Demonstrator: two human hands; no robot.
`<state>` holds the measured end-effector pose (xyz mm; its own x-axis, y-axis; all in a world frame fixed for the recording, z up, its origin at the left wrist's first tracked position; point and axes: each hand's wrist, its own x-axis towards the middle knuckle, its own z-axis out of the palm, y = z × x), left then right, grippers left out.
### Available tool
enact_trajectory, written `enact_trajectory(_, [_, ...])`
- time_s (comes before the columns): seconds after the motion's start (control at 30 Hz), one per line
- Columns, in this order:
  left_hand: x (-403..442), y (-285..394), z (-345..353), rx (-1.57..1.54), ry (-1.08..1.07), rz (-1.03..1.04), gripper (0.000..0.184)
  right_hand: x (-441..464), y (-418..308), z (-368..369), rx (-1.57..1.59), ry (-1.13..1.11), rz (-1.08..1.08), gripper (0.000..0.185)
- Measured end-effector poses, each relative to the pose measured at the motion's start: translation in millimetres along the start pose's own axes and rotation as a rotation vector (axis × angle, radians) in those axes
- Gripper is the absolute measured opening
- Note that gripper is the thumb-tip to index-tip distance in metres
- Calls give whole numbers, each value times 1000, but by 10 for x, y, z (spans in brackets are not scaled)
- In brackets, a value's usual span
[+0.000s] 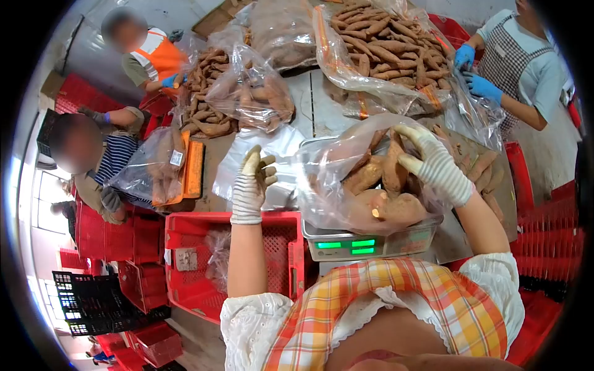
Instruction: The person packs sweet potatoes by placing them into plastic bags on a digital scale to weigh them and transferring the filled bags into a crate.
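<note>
Checked apron, orange and yellow: nearest item, below both hands.
Left hand, striped white glove: raised, fingers loosely bent and parted.
Right hand, matching glove: at the mouth of a clear plastic bag, thumb and fingers spread beside a brown root; whether it grips root or film cannot be told.
Same bag: between the hands, partly filled with roots, resting on a scale.
Scale: below the right hand, under the bag, green digits lit.
Red crate: under the left forearm, crumpled film inside.
Flat plastic bags: just beyond the left hand.
Large root heap: farther off, beyond the right hand.
Co-worker's blue gloves: past the right hand, at another clear bag.
</note>
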<state>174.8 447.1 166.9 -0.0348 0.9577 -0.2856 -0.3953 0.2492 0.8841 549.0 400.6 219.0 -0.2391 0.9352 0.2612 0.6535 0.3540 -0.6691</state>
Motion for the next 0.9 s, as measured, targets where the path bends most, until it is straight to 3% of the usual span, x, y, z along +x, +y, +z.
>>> enact_trajectory(0.13, [288,55,-315,-92,185,55,30,-170,-184,-43,-73,5,29,49])
enact_trajectory(0.3, [804,167,-840,-146,278,81,23,-299,-123,31,-325,19,-99,55])
enact_trajectory(0.47, [1085,264,-1061,-221,399,54,20,-359,-220,97,-350,-69,-36,59])
enact_trajectory(0.57, [1177,302,-1108,-161,431,55,34,-373,-244,162,-349,-77,-8,59])
enact_trajectory(0.67, [1185,401,-1011,107,523,190,70,-361,-302,181,-334,-73,5,58])
enact_trajectory(0.83, [1643,531,-1160,398,610,378,78,-354,-349,210,-332,-58,54,58])
enact_trajectory(0.9, [1788,641,-1192,600,761,488,78,-342,-377,222,-316,-63,77,58])
